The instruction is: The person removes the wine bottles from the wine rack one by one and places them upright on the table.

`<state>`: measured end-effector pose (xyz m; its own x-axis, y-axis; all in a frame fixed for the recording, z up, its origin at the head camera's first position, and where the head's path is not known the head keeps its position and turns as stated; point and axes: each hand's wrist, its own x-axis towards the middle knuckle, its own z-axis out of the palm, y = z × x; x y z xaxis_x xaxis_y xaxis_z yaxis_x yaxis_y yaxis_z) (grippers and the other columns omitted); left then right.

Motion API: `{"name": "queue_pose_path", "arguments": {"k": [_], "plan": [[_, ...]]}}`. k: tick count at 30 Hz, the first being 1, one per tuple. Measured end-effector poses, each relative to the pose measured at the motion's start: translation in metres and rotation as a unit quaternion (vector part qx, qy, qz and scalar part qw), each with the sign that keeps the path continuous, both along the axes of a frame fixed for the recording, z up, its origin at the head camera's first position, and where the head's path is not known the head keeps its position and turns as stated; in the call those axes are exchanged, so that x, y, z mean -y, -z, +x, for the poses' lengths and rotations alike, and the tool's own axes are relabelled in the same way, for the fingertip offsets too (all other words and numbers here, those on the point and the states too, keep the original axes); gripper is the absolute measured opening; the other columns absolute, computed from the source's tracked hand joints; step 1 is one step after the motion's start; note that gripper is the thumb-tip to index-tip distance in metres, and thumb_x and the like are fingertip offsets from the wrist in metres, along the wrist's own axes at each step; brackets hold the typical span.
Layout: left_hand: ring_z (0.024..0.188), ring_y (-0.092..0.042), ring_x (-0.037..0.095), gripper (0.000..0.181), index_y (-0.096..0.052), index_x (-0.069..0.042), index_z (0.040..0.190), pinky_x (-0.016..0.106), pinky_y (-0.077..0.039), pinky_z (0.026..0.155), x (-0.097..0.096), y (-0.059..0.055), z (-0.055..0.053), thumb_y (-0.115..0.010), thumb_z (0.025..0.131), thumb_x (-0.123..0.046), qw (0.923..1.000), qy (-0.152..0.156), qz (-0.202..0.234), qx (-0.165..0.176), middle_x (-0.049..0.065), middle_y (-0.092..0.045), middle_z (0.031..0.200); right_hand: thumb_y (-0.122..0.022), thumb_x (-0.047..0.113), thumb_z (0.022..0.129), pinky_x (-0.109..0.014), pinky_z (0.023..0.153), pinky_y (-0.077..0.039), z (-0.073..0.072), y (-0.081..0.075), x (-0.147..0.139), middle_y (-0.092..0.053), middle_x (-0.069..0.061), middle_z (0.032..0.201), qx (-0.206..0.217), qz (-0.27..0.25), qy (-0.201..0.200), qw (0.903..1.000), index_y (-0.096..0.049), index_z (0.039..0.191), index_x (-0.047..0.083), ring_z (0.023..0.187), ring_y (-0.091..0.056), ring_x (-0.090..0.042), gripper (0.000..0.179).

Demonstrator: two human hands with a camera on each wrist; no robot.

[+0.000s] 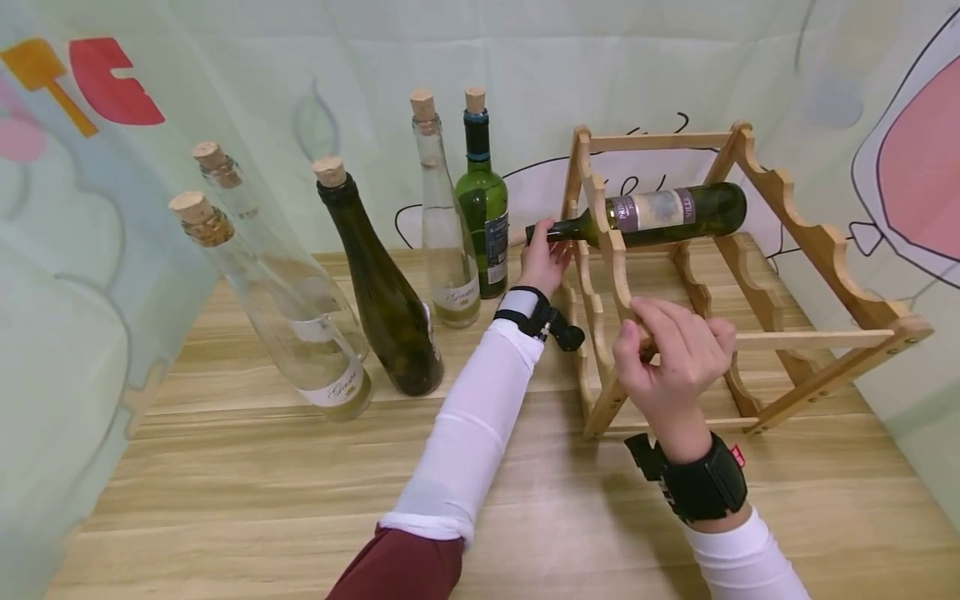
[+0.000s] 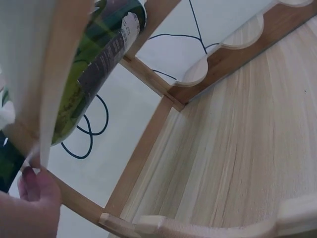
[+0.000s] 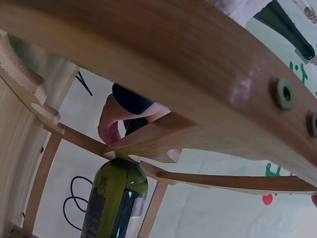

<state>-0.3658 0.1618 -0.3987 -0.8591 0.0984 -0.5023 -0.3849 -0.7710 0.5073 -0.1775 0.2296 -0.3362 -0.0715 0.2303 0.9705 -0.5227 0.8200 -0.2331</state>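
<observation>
A dark green wine bottle (image 1: 652,212) with a purple-and-cream label lies on its side across the top tier of a wooden wine rack (image 1: 813,340). Its base points right and its corked neck sticks out past the rack's left side. My left hand (image 1: 546,260) holds that neck beside the scalloped rail; the right wrist view shows the fingers (image 3: 110,121) curled round it. At the rack's near left corner, my right hand (image 1: 675,354) grips the top of the frame, thumb on the left and fingers bent over the wood.
Left of the rack stand corked bottles: a green one (image 1: 483,200), a slim clear one (image 1: 450,242), a dark one (image 1: 386,292) and two clear ones (image 1: 281,312) at far left. All rest on a wood-grain tabletop (image 1: 300,492), with a printed cloth (image 1: 360,50) behind.
</observation>
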Motion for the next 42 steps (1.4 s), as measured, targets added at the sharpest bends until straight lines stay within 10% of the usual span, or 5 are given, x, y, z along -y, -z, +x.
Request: {"name": "queue_pose_path", "arguments": {"k": [9,16,24,33,42], "plan": [[0.076,-0.058,0.016,0.01,-0.051,-0.01,0.086,0.035,-0.045,0.089,0.001,-0.001,-0.001,-0.058,0.082,-0.016,0.9991,-0.009,0.038,-0.017,0.006,-0.055,0.08,-0.053,0.03,0.08,-0.042,0.06,-0.021,0.0,-0.001,0.0,-0.064,-0.014,0.063,-0.006,0.001,0.002,1.0,-0.068,0.067,0.001,0.053,-0.054,-0.03,0.035],[0.073,-0.057,0.015,0.008,-0.053,-0.011,0.079,0.03,-0.043,0.066,0.0,0.002,-0.001,-0.053,0.085,-0.016,0.9979,-0.013,0.048,-0.041,0.003,-0.058,0.077,-0.053,0.03,0.079,-0.041,0.06,-0.022,0.001,-0.002,0.0,-0.064,-0.014,0.063,-0.003,0.004,0.003,1.0,-0.068,0.067,0.001,0.053,-0.054,-0.03,0.035],[0.068,-0.058,0.014,0.009,-0.054,-0.011,0.078,0.029,-0.043,0.07,0.003,-0.002,0.0,-0.055,0.084,-0.016,0.998,-0.014,0.033,-0.052,0.002,-0.059,0.075,-0.053,0.03,0.08,-0.041,0.06,-0.022,0.0,-0.002,-0.001,-0.065,-0.014,0.064,0.001,0.009,0.002,1.0,-0.068,0.068,0.001,0.054,-0.055,-0.03,0.035],[0.107,-0.055,0.025,0.017,-0.053,-0.005,0.097,0.032,-0.043,0.093,0.006,-0.007,0.004,-0.057,0.083,-0.014,0.9981,-0.031,0.028,-0.046,0.016,-0.057,0.114,-0.052,0.032,0.081,-0.041,0.06,-0.022,0.001,-0.001,-0.001,-0.064,-0.015,0.064,0.004,0.011,-0.001,0.9999,-0.068,0.068,0.0,0.055,-0.055,-0.03,0.039],[0.102,-0.058,0.024,0.023,-0.045,-0.008,0.099,0.035,-0.041,0.094,0.01,-0.011,0.0,-0.059,0.082,-0.015,0.9961,-0.052,-0.027,-0.065,0.016,-0.057,0.112,-0.052,0.032,0.082,-0.041,0.06,-0.022,0.0,-0.003,0.001,-0.063,-0.016,0.062,-0.006,0.005,-0.013,0.9999,-0.067,0.066,-0.001,0.054,-0.053,-0.03,0.04]]}}
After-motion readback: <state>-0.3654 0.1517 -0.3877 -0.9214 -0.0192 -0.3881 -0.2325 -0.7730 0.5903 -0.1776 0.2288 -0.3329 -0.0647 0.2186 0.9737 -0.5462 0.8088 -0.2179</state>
